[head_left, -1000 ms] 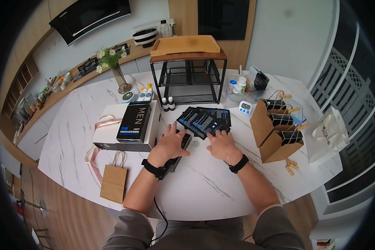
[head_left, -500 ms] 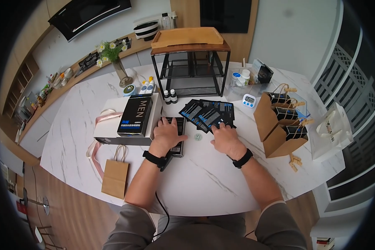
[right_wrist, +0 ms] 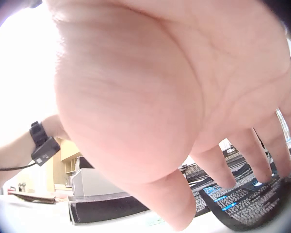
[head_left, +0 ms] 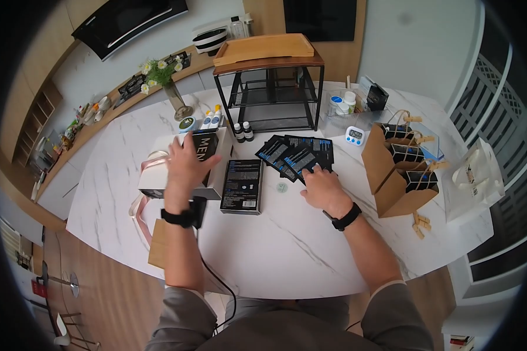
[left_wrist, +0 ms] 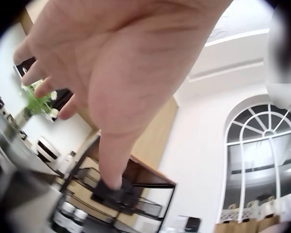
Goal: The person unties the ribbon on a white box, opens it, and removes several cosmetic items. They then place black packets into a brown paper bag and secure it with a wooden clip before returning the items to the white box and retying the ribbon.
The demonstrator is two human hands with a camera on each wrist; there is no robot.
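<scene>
Fingers spread, my left hand (head_left: 184, 167) hovers over a black box marked MEN (head_left: 205, 145), which lies on a white box (head_left: 157, 177); the hand covers part of both. Nothing is held in it, and its palm shows bare in the left wrist view. A second black box (head_left: 242, 186), flat and printed with small text, lies on the table right of the white box. My right hand (head_left: 325, 190) rests its fingers on the near edge of several fanned black packets (head_left: 301, 155) with blue print. In the right wrist view its fingers hang loosely over the packets (right_wrist: 247, 206).
A metal rack (head_left: 269, 99) with a wooden tray on top stands behind, two small bottles (head_left: 243, 132) beside it. On the right are a timer (head_left: 354, 136), cardboard bags (head_left: 392, 169), clothespins (head_left: 420, 224) and a white bag (head_left: 474, 181). A brown bag (head_left: 158, 245) lies under the left forearm.
My left hand has set the flat black box down on the table, let go and moved left over the MEN box. The right hand stays at the packets.
</scene>
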